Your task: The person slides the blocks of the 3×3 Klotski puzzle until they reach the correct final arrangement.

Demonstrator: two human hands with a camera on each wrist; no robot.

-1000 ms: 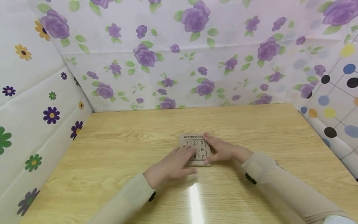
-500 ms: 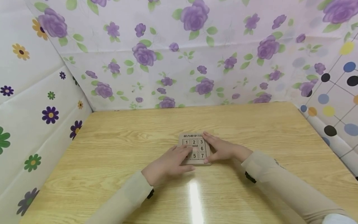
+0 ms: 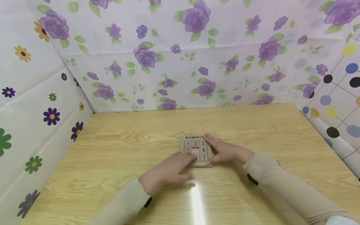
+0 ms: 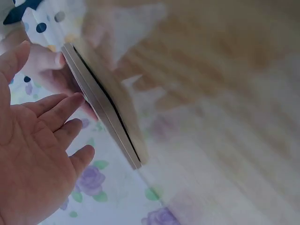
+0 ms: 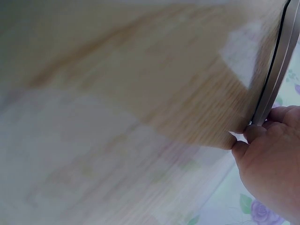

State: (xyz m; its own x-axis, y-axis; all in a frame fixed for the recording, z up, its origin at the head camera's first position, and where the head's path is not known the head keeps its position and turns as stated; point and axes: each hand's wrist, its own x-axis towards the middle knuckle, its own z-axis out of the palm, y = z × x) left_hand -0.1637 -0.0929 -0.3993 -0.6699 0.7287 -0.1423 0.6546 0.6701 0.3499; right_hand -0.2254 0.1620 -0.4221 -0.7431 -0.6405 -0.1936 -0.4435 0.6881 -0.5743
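Observation:
A square number slide puzzle (image 3: 203,147) lies flat on the wooden table. Its top row reads 1, 2, 3; an 8, partly covered, and a 6 flank the vacant centre slot, and 5 and 7 show below. My left hand (image 3: 171,168) reaches over the lower left of the puzzle, fingers extended, fingertips at the lower tiles, thumb held apart; it hides the lower-left tile. My right hand (image 3: 223,150) holds the puzzle along its right side, thumb at the near corner and fingers at the far one. In the right wrist view, its curled fingers (image 5: 255,133) meet the board's edge.
The wooden table (image 3: 126,134) stretches around the puzzle. Purple-flowered cloth (image 3: 174,68) rises behind it, a daisy-patterned cloth (image 3: 33,125) at the left and a dotted cloth (image 3: 340,118) at the right.
My left hand has drawn back toward the near left, its fingers shifting from the middle row to the bottom row and uncovering the vacant centre slot and part of the 8. My right hand keeps its place.

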